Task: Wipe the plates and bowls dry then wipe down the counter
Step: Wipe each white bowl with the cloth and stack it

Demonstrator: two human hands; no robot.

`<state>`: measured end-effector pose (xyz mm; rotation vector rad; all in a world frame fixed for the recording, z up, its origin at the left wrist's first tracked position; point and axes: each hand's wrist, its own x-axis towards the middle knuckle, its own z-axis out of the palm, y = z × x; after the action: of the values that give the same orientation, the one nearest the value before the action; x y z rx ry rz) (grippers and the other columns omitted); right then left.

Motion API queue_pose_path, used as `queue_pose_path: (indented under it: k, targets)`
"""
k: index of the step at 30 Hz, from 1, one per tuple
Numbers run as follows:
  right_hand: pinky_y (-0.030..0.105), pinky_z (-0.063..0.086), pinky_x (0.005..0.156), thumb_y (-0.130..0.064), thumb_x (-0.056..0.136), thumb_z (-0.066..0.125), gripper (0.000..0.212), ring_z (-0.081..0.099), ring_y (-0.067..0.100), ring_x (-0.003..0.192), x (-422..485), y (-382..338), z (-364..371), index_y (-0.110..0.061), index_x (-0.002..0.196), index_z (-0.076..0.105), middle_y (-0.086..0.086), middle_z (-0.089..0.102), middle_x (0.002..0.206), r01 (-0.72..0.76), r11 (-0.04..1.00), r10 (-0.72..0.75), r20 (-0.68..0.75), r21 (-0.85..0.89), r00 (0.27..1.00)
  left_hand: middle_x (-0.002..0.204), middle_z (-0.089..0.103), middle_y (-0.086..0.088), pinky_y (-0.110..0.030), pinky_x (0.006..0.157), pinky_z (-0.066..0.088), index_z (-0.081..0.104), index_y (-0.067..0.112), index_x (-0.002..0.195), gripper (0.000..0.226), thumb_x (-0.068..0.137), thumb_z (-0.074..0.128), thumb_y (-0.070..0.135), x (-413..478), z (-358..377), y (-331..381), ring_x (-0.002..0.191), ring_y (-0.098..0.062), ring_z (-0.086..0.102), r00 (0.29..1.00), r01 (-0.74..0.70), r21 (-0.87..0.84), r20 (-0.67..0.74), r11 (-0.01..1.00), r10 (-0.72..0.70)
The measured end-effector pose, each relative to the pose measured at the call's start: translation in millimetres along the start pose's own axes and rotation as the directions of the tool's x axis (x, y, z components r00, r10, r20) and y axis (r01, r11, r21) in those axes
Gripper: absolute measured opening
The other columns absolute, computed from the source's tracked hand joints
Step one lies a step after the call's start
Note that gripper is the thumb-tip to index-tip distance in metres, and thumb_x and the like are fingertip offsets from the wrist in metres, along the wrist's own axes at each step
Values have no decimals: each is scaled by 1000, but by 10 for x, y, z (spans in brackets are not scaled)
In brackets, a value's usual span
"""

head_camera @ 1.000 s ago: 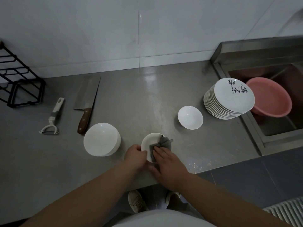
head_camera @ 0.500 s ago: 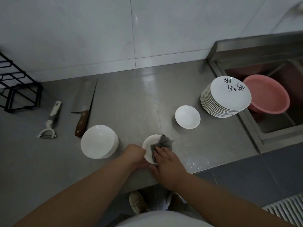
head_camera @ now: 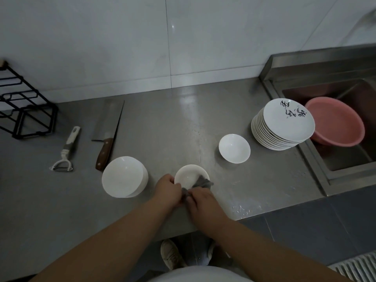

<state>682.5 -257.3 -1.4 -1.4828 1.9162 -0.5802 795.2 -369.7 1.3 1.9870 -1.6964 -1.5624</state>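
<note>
Step in hand: drying a small white bowl (head_camera: 189, 173) at the near edge of the steel counter (head_camera: 183, 123); it would go best if the holding hand turns the bowl while the grey cloth (head_camera: 204, 183) sweeps wall, rim and underside, with a firm grip, since wet glaze is likely to slip
Left hand (head_camera: 167, 189): forearm reaching in from near left, fingers curled over the bowl's near-left rim, gripping it
Right hand (head_camera: 201, 202): forearm coming in from near right, knuckles up, fingers closed on a bunch of the cloth at the bowl's near rim, just beside the other hand
Cloth: draped across the near-right rim, partly inside the bowl
Bowl's seat: resting or slightly lifted, cannot be told
Left: stack of white bowls (head_camera: 122, 176), near the left hand
Farther right: single white bowl (head_camera: 234, 148) standing alone; beyond it a stack of plates (head_camera: 264, 137) by the sink (head_camera: 317, 176), the top one brush-marked
In the sink: pink basin (head_camera: 335, 121)
Far left: cleaver (head_camera: 109, 127), peeler (head_camera: 67, 151), black wire rack (head_camera: 26, 110)
Progress: plates and counter seemingly still to come
</note>
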Motion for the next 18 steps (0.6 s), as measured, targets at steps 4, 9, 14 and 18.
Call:
queue_pose_path:
  k: [4,9,14,18]
  targets:
    - [36,49,71,-35,105,51,34,60,15,73,51,-83,-414,-18,77,63,-2,64,76,-195,979,190,89,52,978,91,63,-5,-39,66,56,53,20,90,9,95,58,14,-149,-131,146,81,-20,61,995,-81,51,-48,995,84]
    - [33,52,70,-49,102,48,27,64,14,77,81,-80,-860,-27,89,57,-4,67,82,-321,938,329,53,-130,943,87,62,5,-30,63,47,53,23,89,10,96,59,19,-334,-356,282,79,-9,58,965,-232,108,-103,967,243]
    - [35,55,78,-46,105,46,24,68,17,87,164,-396,-1156,-26,114,57,0,71,96,-298,955,298,58,-12,953,90,64,9,-35,74,55,51,30,92,10,99,58,28,-587,-551,440,81,-9,61,931,-311,146,-150,939,332]
    - [37,55,78,-41,110,37,36,66,17,80,205,-720,-1266,-18,93,59,2,69,87,-273,959,277,-49,79,960,97,65,11,-40,79,59,47,35,104,15,97,60,41,-750,-708,628,82,-12,68,932,-326,107,-130,939,338]
